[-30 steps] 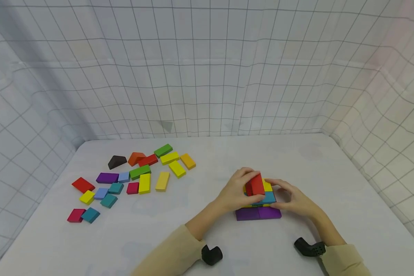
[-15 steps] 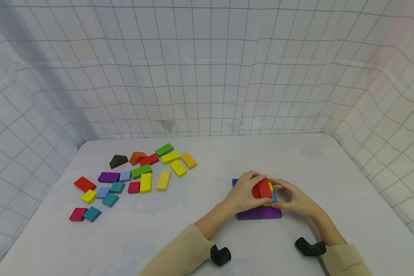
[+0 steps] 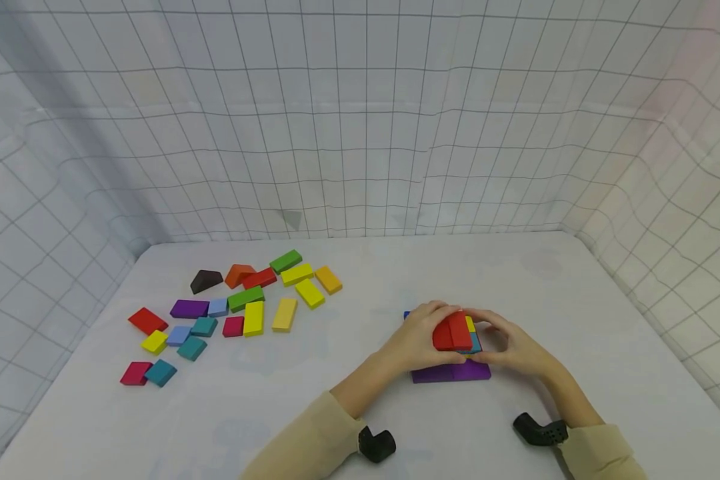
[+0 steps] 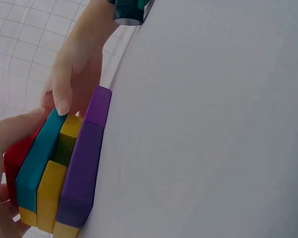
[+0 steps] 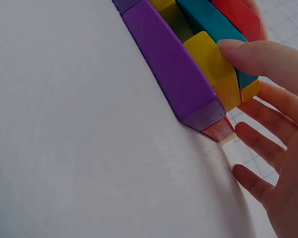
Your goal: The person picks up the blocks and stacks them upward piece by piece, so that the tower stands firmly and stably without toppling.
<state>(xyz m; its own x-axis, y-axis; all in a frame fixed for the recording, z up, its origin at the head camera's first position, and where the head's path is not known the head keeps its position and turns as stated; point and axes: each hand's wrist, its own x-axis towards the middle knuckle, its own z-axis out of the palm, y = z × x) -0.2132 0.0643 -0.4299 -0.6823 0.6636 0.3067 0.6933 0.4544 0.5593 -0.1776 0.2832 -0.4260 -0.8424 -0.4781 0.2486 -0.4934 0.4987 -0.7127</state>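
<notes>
Red blocks (image 3: 453, 333), held by the left hand (image 3: 419, 339), top the stack (image 4: 49, 183).

1. The left hand (image 3: 417, 341) has shifted closer to the right hand (image 3: 516, 347), its thumb sitting lower now.
2. Between the hands, the red blocks (image 3: 452, 331), tilted up earlier, lie flatter, hiding more of the teal block (image 3: 475, 343).
</notes>
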